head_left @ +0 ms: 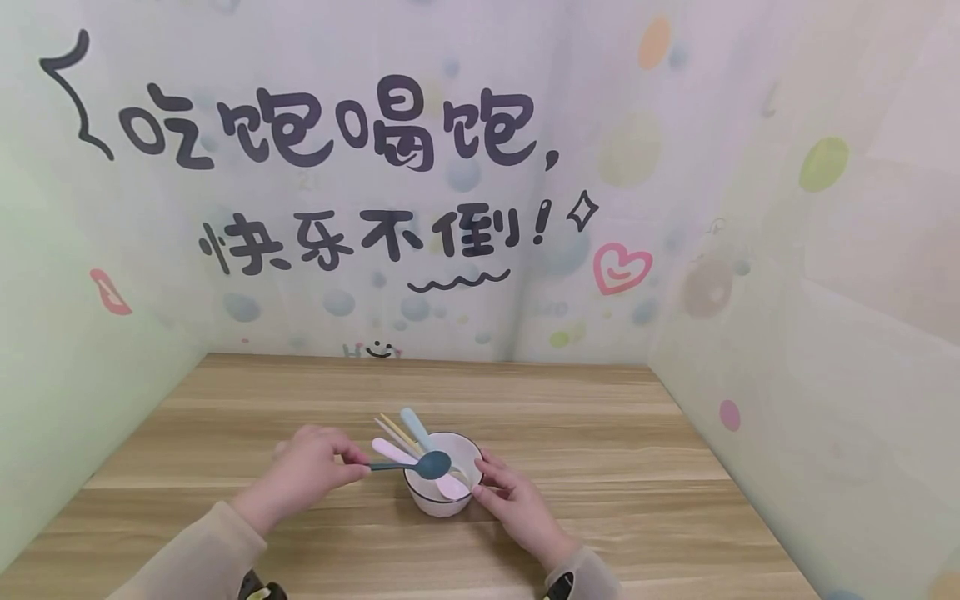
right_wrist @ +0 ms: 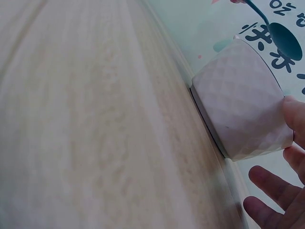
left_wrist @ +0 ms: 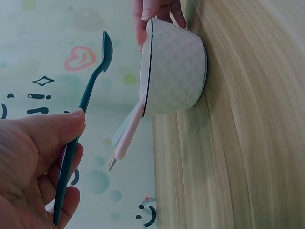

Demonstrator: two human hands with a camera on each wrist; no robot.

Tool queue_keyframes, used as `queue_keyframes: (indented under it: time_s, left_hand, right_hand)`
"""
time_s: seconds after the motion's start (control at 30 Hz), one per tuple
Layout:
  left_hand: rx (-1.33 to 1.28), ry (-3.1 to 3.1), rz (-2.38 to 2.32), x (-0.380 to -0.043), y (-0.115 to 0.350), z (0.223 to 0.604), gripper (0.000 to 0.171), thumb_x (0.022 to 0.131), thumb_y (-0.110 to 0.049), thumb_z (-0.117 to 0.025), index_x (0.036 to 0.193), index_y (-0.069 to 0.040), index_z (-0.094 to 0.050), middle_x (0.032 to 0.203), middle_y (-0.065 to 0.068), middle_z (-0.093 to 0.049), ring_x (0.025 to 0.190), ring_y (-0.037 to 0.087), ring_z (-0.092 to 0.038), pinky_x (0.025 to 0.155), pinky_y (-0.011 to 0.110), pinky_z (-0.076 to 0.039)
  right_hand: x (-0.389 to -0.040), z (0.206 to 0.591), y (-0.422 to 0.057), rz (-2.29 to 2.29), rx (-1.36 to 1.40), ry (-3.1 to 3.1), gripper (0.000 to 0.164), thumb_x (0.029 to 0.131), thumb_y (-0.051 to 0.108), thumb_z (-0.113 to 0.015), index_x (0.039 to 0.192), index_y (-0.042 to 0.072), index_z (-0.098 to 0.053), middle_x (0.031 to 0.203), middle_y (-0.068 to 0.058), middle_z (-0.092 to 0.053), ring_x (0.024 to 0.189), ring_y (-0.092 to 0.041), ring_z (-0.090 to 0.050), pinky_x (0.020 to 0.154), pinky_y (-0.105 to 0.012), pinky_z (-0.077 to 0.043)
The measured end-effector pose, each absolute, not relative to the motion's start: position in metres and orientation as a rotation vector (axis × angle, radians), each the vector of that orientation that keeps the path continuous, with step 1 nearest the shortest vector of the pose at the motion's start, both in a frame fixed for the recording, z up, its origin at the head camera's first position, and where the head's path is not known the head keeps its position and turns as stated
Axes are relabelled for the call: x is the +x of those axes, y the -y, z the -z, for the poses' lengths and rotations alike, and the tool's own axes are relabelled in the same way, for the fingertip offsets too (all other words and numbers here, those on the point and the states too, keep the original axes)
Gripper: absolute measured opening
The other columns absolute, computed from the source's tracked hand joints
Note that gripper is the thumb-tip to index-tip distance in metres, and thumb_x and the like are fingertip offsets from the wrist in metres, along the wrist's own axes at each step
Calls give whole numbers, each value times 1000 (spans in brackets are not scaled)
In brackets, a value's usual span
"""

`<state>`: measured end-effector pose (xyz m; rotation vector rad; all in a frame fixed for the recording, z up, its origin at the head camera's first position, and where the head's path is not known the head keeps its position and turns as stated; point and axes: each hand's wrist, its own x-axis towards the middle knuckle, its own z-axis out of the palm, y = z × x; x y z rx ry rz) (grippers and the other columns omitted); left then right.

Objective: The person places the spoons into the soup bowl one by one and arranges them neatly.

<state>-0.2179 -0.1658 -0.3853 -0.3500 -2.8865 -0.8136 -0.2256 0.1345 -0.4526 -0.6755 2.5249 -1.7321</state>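
Note:
My left hand (head_left: 311,467) pinches a dark teal spoon (head_left: 433,465) by its handle, with its oval head over the bowl's opening in the head view. In the left wrist view the spoon (left_wrist: 90,88) stands apart from the bowl, its handle running between thumb and fingers. The white bowl (head_left: 437,505) sits upright on the table and has a dark rim line and a diamond-textured wall (right_wrist: 240,105). At its right side, my right hand (head_left: 521,508) grips the rim with thumb and fingers. Inside lean a pink spoon (head_left: 392,451), a light blue handle (head_left: 414,427) and thin sticks (head_left: 396,431).
The wood-grain table (head_left: 615,467) extends around the bowl on all sides. Behind it rises a pale wall (head_left: 480,325) with large dark lettering and coloured dots. Further pale panels enclose the left side (head_left: 82,350) and the right side (head_left: 825,375).

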Motion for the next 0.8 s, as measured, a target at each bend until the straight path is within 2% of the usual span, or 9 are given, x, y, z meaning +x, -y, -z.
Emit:
queue_keyframes:
  time_s: [0.8]
  left_hand:
    - [-361,2912,750,-227,154,391,14,76,-24,-80,71,-31,-68,72,-18,-57,94,20,-46,76,48,-26]
  right_hand:
    - [-226,454,-136,1748,-693,-2507,43,93,7,-62,129,-13,-51,146,-26,-36,112,-43,-56,92,-31,-47]
